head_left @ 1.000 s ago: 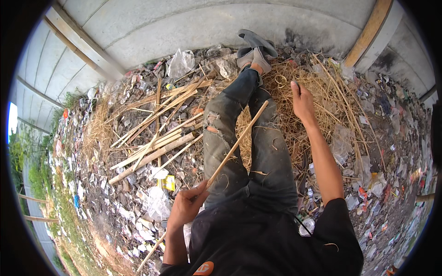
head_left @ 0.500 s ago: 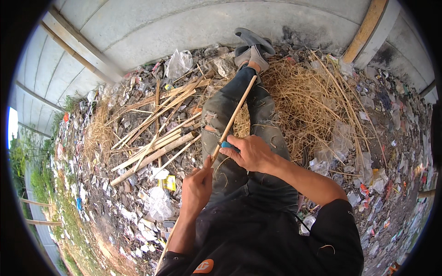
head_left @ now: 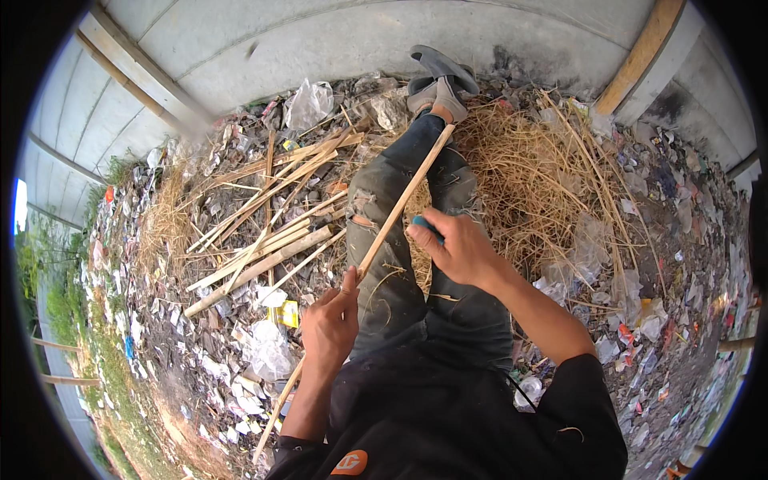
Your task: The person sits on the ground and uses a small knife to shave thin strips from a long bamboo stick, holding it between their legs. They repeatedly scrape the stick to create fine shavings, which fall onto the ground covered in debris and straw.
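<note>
A long pale bamboo strip (head_left: pixel 402 202) slants across my thighs, from near my ankles back past my left forearm. My left hand (head_left: pixel 330 326) is closed round it, the forefinger and thumb toward the far end. In my closed right hand (head_left: pixel 466 250) is a teal-handled knife (head_left: pixel 429 230); its blade cannot be made out. The knife hand hovers over my legs, just right of the strip and apart from it. Thin curled shavings (head_left: pixel 387 278) lie on my dark, torn trousers (head_left: pixel 472 320).
Several split bamboo strips (head_left: pixel 260 210) and a thicker pole (head_left: pixel 260 270) lie left of my legs. A heap of straw-like shavings (head_left: pixel 520 172) is at their right. Litter and plastic bags (head_left: pixel 270 350) cover the ground. A concrete wall (head_left: pixel 360 40) stands beyond my feet.
My right hand has moved right and away from the bamboo strip with the knife, slightly farther from my body. My left hand has shifted slightly left and nearer, still gripping the strip.
</note>
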The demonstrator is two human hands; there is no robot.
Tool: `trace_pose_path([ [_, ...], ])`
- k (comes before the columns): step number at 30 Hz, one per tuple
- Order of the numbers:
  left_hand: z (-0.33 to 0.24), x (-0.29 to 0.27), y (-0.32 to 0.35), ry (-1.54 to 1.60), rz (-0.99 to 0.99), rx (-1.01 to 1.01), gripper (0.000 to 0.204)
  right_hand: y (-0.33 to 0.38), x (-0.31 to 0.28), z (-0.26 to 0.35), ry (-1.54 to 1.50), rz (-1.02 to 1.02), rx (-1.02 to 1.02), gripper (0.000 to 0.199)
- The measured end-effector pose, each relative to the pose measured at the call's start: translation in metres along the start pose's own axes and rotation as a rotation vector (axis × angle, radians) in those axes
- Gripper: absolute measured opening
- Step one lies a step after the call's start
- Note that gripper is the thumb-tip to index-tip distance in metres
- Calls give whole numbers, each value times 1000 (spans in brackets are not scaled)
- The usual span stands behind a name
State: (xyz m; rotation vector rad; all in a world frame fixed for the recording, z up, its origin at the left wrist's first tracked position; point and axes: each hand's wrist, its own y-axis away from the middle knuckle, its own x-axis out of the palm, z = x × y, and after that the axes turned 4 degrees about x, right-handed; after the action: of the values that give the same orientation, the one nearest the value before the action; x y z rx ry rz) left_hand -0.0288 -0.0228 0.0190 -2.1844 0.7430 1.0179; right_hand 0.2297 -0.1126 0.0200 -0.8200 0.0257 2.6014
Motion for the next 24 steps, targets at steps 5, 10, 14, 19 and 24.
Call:
trace_pose_path([
  [5, -7, 1, -9, -35, 42, 19, 37, 10, 46, 8, 119, 94, -64, 45],
  [10, -1, 1, -7, -64, 42, 38, 34, -5, 46, -10, 176, 45, -168, 47],
  [14, 5, -27, 15, -129, 84, 22, 33, -60, -30, -91, 129, -470, 239, 55],
  [19, 29, -43, 42, -171, 59, -25, 31, -50, -144, -196, 56, -737, 464, 64],
  [24, 26, -10, 6, -10, -112, 9, 37, -29, -83, -79, -227, -406, 228, 44],
])
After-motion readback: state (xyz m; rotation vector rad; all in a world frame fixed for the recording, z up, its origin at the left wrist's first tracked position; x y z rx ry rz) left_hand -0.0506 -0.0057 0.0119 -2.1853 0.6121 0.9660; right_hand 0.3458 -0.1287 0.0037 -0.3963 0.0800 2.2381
